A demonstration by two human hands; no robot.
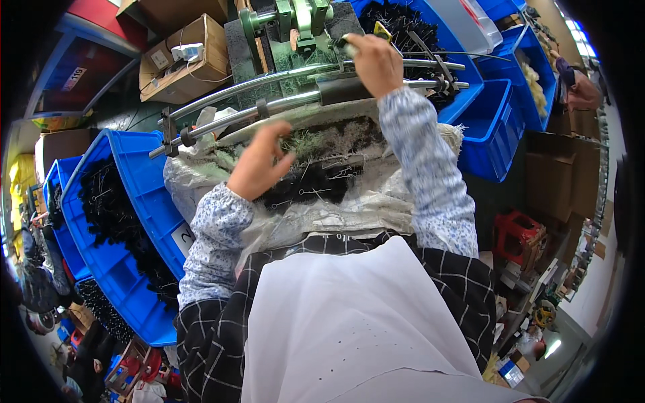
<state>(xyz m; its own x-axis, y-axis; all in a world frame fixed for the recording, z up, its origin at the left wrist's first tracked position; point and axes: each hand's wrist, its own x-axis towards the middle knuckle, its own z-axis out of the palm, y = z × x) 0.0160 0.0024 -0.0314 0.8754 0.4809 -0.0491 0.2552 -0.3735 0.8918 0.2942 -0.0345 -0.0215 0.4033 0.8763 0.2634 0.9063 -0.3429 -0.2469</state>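
My view: left hand (262,161) half-open, blurred, apparently empty, above black bristly looped-wire pieces (322,178) on whitish woven sacking (336,220). Right hand (377,64) curled beside green metal machine (304,30); hold unclear.

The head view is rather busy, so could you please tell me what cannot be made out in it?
- Head view: the left hand is blurred; whether it holds anything small is unclear.
- Head view: what the right hand grips, if anything, is masked by its own fingers.
- Head view: the green machine is cut off by the upper edge.
- Head view: the looped wire pieces are too small and tangled to count.
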